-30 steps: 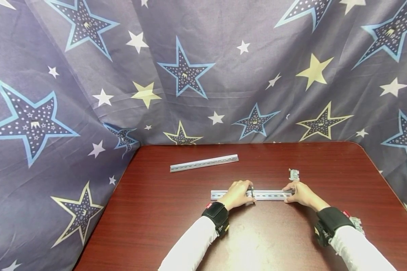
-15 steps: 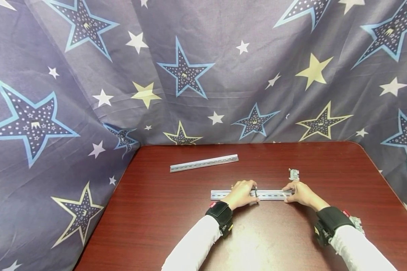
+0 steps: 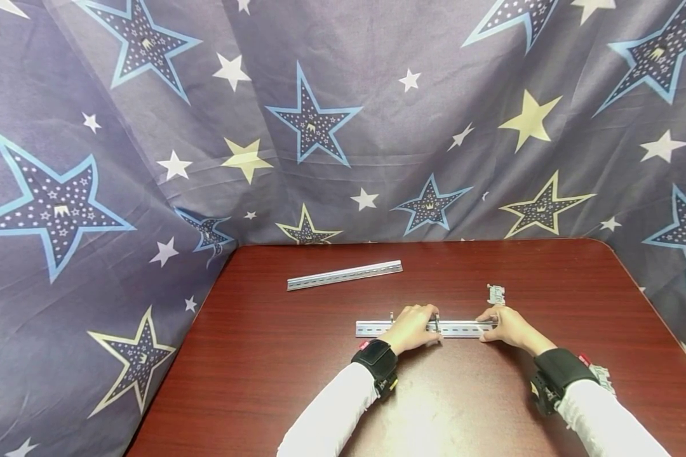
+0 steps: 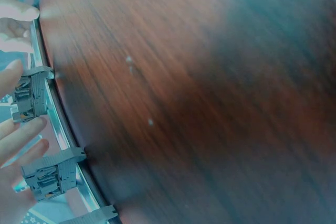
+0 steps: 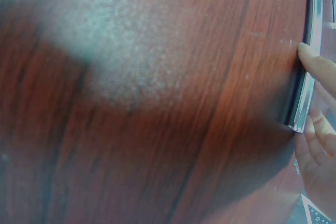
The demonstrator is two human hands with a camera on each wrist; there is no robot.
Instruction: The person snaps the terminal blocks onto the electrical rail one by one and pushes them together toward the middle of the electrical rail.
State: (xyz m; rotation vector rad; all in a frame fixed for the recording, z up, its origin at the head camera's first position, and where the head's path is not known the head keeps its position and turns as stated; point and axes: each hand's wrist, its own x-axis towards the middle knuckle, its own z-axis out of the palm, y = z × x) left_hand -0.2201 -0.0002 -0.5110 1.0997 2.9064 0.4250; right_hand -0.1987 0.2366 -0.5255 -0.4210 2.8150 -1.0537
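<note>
A silver slotted DIN rail lies lengthwise on the table. At its right end my right hand grips it, thumb on the near edge and fingers on the far edge. My left hand pinches a grey terminal block that sits across the rail, thumb at one end and fingers along the other side. Behind that block, in the left wrist view, a second terminal block and part of a third block straddle the same rail. From the head view the left hand mostly hides them.
Another DIN rail lies slightly slanted at the back left of the reddish-brown table. One loose terminal block lies just beyond the right hand, and another loose block is partly hidden by the right wrist. A star-patterned cloth hangs behind.
My left hand has slid right along the rail with the terminal block, closer to my right hand. Another block's end now shows behind the left hand. The right hand and rail stay put.
</note>
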